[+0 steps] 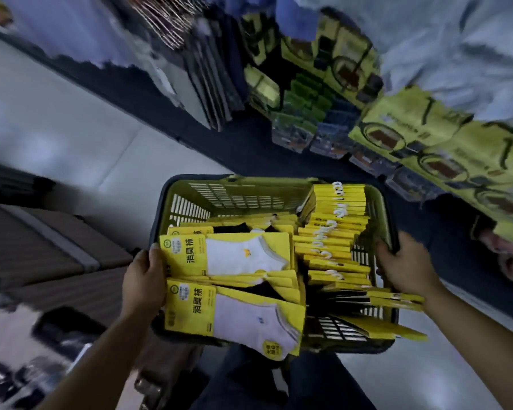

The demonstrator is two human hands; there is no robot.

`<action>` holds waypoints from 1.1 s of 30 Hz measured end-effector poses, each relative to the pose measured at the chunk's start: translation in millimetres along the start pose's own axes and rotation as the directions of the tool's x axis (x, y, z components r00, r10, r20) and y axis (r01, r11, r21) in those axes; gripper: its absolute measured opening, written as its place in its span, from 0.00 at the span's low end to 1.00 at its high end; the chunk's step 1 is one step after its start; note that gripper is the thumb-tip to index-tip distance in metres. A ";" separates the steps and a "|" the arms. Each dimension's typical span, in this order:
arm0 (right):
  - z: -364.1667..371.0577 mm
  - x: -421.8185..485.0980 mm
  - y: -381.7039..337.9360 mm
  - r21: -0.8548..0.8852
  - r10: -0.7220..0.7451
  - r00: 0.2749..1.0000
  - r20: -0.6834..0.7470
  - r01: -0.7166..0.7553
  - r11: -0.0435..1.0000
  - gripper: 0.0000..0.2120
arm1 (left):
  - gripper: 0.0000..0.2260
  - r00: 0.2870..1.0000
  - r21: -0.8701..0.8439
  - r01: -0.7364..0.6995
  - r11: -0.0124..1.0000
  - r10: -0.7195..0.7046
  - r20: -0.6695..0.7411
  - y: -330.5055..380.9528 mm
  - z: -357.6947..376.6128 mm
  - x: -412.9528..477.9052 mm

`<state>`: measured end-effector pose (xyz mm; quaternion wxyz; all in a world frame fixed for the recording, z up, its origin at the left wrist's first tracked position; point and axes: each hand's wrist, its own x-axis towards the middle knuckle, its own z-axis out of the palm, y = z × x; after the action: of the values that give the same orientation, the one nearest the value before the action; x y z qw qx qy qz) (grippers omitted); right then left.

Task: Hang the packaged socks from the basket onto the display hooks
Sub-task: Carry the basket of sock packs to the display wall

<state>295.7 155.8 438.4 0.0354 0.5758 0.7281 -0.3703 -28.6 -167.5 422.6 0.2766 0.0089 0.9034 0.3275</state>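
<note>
A person holds a yellow basket [237,196] in both hands. The left hand [144,279] has its fingers curled over the left rim, and the right hand [403,263] has its fingers clamped on the right rim. The packaged socks [243,255] lie inside in loose stacks, none hung yet. Several overhanging packs [397,300] stick out past the near rim, so a tilt would probably spill them. There is no worktop. The basket hangs over a pale tiled floor [71,128] in a shop aisle, beside a blurred display of hanging yellow packs [412,128].
</note>
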 end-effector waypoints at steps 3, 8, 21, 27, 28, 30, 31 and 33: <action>-9.7 9.2 -56.3 -0.036 -0.073 0.997 0.007 0.073 0.997 0.09 | 0.20 0.992 -0.021 0.029 0.999 -0.031 -0.119 14.2 -40.4 1.7; -18.4 39.1 -108.0 -0.063 -0.177 0.984 0.002 0.177 0.982 0.11 | 0.19 0.986 -0.113 0.056 0.992 -0.073 -0.149 35.3 -53.5 10.9; 43.9 168.0 -330.2 -0.118 -0.434 0.843 0.316 0.489 0.864 0.11 | 0.18 0.837 -0.357 0.282 0.891 -0.410 -0.363 36.2 -121.7 58.7; 95.2 185.0 -434.7 -0.155 -0.495 0.781 0.381 0.582 0.798 0.12 | 0.21 0.775 -0.375 0.322 0.869 -0.470 -0.423 19.4 -168.4 94.8; 104.5 185.1 -453.9 -0.158 -0.508 0.767 0.391 0.600 0.784 0.12 | 0.21 0.768 -0.385 0.329 0.863 -0.481 -0.423 15.8 -177.5 104.6; 123.3 183.9 -493.2 -0.175 -0.533 0.743 0.405 0.635 0.752 0.12 | 0.21 0.758 -0.415 0.326 0.850 -0.497 -0.422 9.5 -198.3 125.5; 133.1 182.9 -513.2 -0.189 -0.535 0.739 0.410 0.643 0.742 0.12 | 0.20 0.754 -0.433 0.324 0.841 -0.506 -0.419 7.0 -209.8 136.8; 149.9 182.0 -551.8 -0.209 -0.526 0.741 0.416 0.641 0.738 0.12 | 0.20 0.753 -0.439 0.326 0.837 -0.511 -0.415 5.3 -231.8 160.9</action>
<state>-298.5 182.1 518.0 0.1354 0.2283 0.9088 -0.3219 -282.9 -267.7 492.9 0.0881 -0.3327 0.8511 0.3965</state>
